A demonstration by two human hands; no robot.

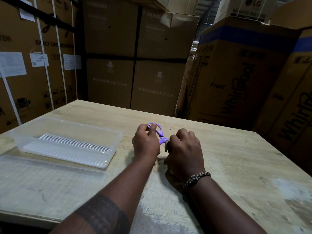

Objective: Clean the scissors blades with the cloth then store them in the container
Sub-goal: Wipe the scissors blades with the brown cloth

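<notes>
Purple plastic scissors (160,137) in left hand (146,144) — right hand (184,149) clutching cloth (166,146)

A warehouse or appliance stockroom: tall cardboard cartons (135,53) for refrigerators and washing machines, strapped and labelled, stacked close around a worn wooden surface (236,166).

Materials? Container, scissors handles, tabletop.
The container looks like clear, slightly frosted plastic; the table shows through its walls. The scissors handles look like smooth purple plastic with moulded loops, held by the left hand. The blades are hidden by the right hand and the cloth, so no call there. The table is pale wood-grain board or laminate, cannot tell which; matte, scuffed whitish near the front.
</notes>
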